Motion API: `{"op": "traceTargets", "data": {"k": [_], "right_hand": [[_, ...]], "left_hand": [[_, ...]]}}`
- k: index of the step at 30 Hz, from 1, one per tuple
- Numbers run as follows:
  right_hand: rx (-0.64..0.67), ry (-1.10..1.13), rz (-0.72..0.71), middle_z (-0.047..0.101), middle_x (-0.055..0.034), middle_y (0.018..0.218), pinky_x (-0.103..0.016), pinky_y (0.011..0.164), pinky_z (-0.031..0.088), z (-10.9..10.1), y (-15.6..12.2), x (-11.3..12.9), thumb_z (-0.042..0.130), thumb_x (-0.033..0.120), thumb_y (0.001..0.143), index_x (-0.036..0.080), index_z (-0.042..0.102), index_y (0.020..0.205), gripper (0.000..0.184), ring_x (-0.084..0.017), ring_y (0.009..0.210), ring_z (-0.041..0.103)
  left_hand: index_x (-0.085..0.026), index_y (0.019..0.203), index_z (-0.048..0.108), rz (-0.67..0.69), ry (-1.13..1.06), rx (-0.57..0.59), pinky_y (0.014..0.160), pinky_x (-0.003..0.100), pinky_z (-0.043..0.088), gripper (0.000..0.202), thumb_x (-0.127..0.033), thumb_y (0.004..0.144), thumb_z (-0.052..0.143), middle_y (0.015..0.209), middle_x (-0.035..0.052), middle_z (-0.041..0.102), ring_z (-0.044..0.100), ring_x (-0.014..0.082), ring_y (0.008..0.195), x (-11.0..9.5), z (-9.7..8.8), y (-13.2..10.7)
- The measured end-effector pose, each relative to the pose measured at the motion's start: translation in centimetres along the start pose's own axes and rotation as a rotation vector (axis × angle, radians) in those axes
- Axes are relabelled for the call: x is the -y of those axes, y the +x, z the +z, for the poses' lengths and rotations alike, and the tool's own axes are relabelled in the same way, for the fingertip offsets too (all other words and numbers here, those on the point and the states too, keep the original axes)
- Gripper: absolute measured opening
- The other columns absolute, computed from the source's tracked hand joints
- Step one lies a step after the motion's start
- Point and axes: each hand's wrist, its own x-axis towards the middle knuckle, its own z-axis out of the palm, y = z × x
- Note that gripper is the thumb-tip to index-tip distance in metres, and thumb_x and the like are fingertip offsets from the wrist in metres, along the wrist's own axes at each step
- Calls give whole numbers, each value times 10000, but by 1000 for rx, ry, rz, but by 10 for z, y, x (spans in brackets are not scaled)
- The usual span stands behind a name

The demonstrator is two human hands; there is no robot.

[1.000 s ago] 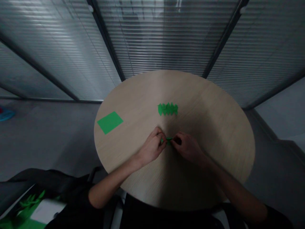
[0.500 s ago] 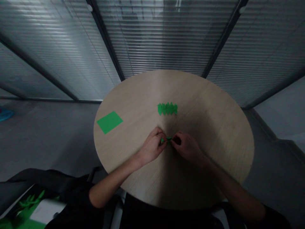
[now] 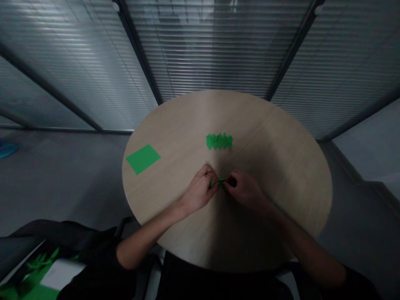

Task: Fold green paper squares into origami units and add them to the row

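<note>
Left hand (image 3: 200, 191): pinches green piece (image 3: 221, 180) just below frame centre.
Right hand (image 3: 245, 189): pinches its other end.
Green piece: we judge — shaping in hand; next move needs steady pinch.

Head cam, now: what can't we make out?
Small green piece, head view: full shape hidden by the left hand and right hand.
Row of green pieces, head view: too small to read the folds.
Blue object, head view: cut off by the left edge.
Leafy green clump, head view: too dim and blurred to identify.
</note>
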Motion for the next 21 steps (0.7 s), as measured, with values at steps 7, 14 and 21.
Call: {"op": "traceTargets", "data": {"k": [7, 14, 21], "right_hand": [[54, -46, 26, 706, -54, 808, -293, 633, 372, -5, 8, -2, 687, 300, 862, 190, 660, 770, 147, -196, 746, 628], [65, -42, 2, 685, -36, 763, -281, 587, 342, -6, 14, -9, 700, 354, 836, 195, 618, 743, 202, -170, 681, 593], [63, -53, -9, 672, -29, 742, -280, 577, 320, -7, 13, -5, 683, 381, 863, 193, 612, 730, 240, -161, 662, 576]], "left_hand": [[-170, 878, 600, -15, -31, -4, 797, 367, 546, 60, -115, 901, 593, 1006, 64, 527, 567, 185, 860, 2, 1, 1], [-192, 930, 561, -69, -60, -16, 728, 335, 526, 129, -112, 865, 638, 991, 35, 499, 552, 170, 826, 6, -1, 4], [-197, 988, 534, -55, -41, -44, 694, 319, 503, 152, -207, 900, 657, 1009, 37, 504, 553, 168, 808, 3, 3, 6]]}}
